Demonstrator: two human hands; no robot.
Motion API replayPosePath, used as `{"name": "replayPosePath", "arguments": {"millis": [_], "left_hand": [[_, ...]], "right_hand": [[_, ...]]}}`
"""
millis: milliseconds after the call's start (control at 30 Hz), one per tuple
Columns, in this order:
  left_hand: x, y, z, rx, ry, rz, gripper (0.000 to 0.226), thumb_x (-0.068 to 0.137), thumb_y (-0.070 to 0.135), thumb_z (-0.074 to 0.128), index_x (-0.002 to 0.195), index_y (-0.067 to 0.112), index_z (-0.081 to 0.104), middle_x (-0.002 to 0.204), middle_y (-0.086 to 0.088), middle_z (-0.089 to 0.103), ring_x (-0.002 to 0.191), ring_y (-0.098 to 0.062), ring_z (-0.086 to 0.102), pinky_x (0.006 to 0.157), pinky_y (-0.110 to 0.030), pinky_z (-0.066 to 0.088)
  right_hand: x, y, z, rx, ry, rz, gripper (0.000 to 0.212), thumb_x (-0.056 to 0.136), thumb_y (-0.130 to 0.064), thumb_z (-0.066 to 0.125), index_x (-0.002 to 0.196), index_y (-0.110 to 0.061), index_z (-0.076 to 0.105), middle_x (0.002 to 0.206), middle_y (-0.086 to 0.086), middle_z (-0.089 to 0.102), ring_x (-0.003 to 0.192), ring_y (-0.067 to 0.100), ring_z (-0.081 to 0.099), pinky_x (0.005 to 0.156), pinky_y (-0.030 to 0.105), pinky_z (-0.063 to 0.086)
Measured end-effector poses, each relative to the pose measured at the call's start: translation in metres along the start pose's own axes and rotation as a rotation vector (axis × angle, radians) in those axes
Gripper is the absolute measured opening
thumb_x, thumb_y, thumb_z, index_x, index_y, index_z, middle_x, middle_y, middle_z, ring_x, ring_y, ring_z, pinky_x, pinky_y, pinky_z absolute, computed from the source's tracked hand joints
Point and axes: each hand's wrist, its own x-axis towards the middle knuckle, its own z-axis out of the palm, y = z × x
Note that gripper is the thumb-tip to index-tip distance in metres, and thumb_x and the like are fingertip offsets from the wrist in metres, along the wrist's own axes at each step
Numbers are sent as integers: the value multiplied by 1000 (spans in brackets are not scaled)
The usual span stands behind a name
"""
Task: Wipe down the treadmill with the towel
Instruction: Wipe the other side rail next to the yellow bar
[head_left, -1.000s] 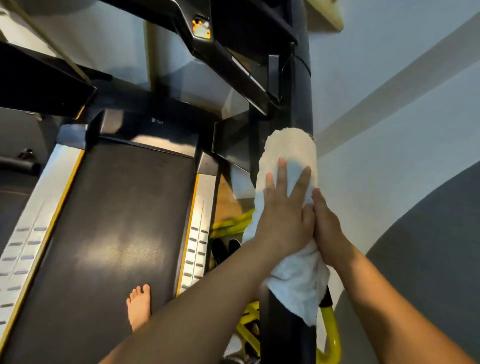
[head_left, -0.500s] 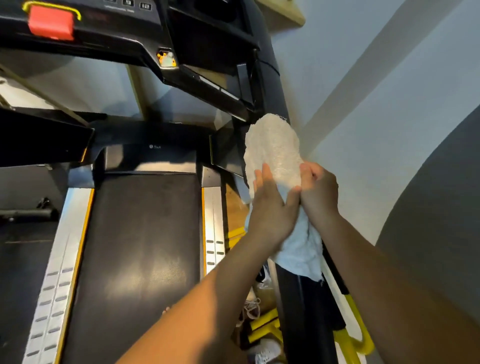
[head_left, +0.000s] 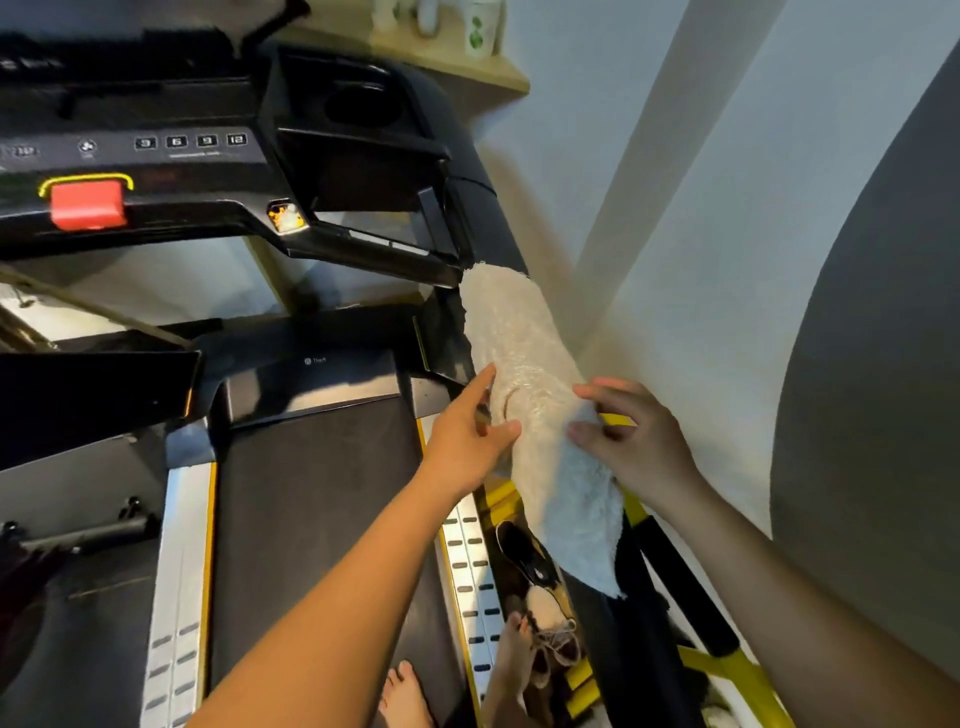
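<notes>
Along the treadmill's (head_left: 311, 519) right handrail (head_left: 485, 223) the towel (head_left: 524, 364) hangs draped. A moment ago both hands clasped it; now the left hand (head_left: 467, 441) touches it straight-fingered and the right hand (head_left: 639, 441) spreads loose, likely regripping.

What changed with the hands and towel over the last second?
Both hands loosened. The left hand went from pressing on the towel to open fingers at its left edge; the right hand let go its grip, fingers now spread at the right edge. The towel stays draped over the treadmill's right handrail.
</notes>
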Motion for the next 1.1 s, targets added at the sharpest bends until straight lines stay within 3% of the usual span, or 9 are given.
{"name": "replayPosePath", "arguments": {"millis": [100,233,333,400,533,667,800,967,1100], "left_hand": [[1,16,-4,154,93,91,72,86,19,73,148,33,39,110,11,60,84,-7,61,70,-6,47],[6,32,-20,347,97,150,50,88,26,73,135,24,58,115,8,65,99,-12,60,90,-27,49],[10,41,-41,517,64,219,24,86,30,75,109,24,73,89,12,58,88,-16,58,75,-26,40],[12,45,-54,597,49,250,16,82,34,78,95,26,72,83,12,49,82,-14,51,70,-26,36],[13,54,-61,582,-51,284,36,73,31,85,72,28,49,98,5,59,86,-14,54,77,-29,46],[14,66,-70,603,-172,302,26,82,23,79,90,30,55,96,7,64,85,-12,60,81,-35,54],[20,85,-80,674,-262,320,30,85,29,77,114,28,70,103,9,69,90,-8,62,89,-35,55],[21,118,-87,873,-242,436,21,89,31,71,100,13,73,88,2,58,76,-14,53,77,-37,51],[21,144,-95,765,-186,537,13,92,24,66,85,19,57,73,4,54,65,-10,47,62,-29,36]], "right_hand": [[1,-5,5,-96,99,-54,31,75,-30,80,88,-52,63,112,-14,50,103,5,56,86,22,48],[10,-19,2,-201,89,-84,15,80,-24,74,78,-38,67,91,-10,62,81,0,57,69,14,42],[15,-34,-13,-140,145,49,12,83,-21,65,74,-29,65,87,-10,64,82,1,58,64,17,40],[13,-37,-22,-97,24,163,4,80,-30,69,83,-28,65,90,-11,65,87,6,60,68,24,46],[2,-33,-19,-158,-224,199,26,75,-37,77,94,-30,61,94,-8,61,85,12,60,71,27,50],[10,-43,-32,-292,-264,98,8,84,-29,71,86,-28,63,82,-6,59,74,10,55,67,22,43],[27,-68,-59,-672,-203,-174,7,93,-34,57,87,-38,58,80,-15,55,79,11,55,66,27,39],[42,-87,-80,-1090,-212,-339,14,95,-30,48,100,-30,61,92,-4,49,83,17,53,72,32,38],[53,-104,-94,-902,-96,-207,9,82,-21,61,91,-19,64,88,-3,52,83,19,54,70,35,48]]}}
